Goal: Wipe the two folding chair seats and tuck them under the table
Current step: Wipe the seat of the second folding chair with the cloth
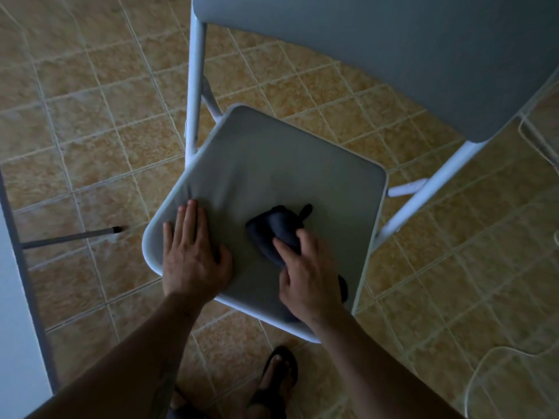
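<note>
A grey folding chair stands on the tiled floor below me, its padded seat [272,164] facing up and its backrest [393,55] at the top right. My left hand [193,252] lies flat, fingers apart, on the seat's near left corner. My right hand [308,276] presses a dark cloth [275,231] onto the seat's near middle, fingers curled over it. Part of the cloth sticks out from under the palm on the right. Only one chair is in view.
A white table edge [15,297] with a grey leg and a thin brace [72,237] runs down the left side. A wire frame [496,367] lies at the lower right. My sandalled foot [278,379] stands just below the seat.
</note>
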{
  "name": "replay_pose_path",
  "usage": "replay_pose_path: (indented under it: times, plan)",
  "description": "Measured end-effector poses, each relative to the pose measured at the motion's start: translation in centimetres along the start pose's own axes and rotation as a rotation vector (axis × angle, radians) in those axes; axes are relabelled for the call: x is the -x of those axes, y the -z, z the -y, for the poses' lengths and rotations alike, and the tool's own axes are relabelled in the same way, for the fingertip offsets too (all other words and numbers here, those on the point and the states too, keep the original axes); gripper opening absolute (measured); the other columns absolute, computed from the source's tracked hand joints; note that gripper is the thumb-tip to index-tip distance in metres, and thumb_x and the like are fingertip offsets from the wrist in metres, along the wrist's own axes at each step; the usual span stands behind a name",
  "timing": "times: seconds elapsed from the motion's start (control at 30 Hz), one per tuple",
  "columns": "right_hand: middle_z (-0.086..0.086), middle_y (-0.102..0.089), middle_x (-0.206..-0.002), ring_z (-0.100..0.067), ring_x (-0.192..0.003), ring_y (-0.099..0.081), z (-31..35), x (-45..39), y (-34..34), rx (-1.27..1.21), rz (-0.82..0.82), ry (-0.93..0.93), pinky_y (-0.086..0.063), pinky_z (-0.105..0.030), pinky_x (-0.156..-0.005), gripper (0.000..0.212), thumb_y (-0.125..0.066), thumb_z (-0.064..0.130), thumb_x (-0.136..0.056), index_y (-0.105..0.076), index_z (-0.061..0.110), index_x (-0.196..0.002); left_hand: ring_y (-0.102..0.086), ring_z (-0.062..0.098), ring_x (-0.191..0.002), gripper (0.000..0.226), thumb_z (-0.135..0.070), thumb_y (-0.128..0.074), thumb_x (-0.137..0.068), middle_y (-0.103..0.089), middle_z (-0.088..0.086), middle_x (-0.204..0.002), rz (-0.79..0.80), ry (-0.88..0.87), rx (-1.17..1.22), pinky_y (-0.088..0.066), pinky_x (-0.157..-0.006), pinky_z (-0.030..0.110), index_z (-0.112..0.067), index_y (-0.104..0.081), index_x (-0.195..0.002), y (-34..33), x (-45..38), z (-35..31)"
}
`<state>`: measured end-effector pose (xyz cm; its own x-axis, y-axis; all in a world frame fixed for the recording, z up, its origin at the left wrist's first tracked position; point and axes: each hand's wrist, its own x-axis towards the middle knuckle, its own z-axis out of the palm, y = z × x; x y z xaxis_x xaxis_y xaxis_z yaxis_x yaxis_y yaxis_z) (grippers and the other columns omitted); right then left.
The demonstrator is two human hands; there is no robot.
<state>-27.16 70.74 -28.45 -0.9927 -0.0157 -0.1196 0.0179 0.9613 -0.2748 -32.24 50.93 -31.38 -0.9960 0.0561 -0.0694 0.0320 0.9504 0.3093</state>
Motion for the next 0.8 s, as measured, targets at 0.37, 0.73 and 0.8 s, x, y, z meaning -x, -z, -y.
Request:
replay_pose_path:
  times: [0.37,0.73,0.8]
  plan:
    - [-0.011,-0.043,-0.138,-0.034,-0.112,-0.049,-3.5,0.1,1.3,0.002,0.042,0.053,-0.049,-0.046,-0.088,0.055,-0.059,0.024,-0.085,-0.053,0.026,-0.139,-0.021,0.032,-0.148,0.085,-0.044,-0.045,-0.077,-0.027,0.015,-0.159,-0.006,0.026,-0.011,-0.014,-0.121,0.052,-0.002,-0.030,-0.149,-0.2,-0.1,-0.1]
    - [-0.007,-0.036,-0.140,-0.036,-0.112,-0.049,-6.5,1.2,3.1,-0.113,0.057,-0.430,-0.051,-0.048,-0.089,0.052,-0.056,0.023,-0.092,-0.049,0.030,-0.143,-0.025,0.037,-0.146,0.077,-0.045,-0.038,-0.083,-0.031,0.019,-0.156,0.107,-0.087,-0.016,-0.018,-0.120,0.053,-0.001,-0.035,-0.147,0.8,0.1,0.8]
    - [-0.006,-0.036,-0.140,-0.035,-0.111,-0.051,-5.5,1.2,3.6,-0.180,0.110,-0.467,-0.052,-0.049,-0.090,0.051,-0.055,0.023,-0.092,-0.049,0.030,-0.142,-0.040,0.038,-0.139,0.067,-0.038,-0.036,-0.085,-0.041,0.019,-0.150,0.149,-0.150,0.043,-0.032,-0.115,0.051,-0.002,-0.046,-0.141,2.3,0.8,2.0]
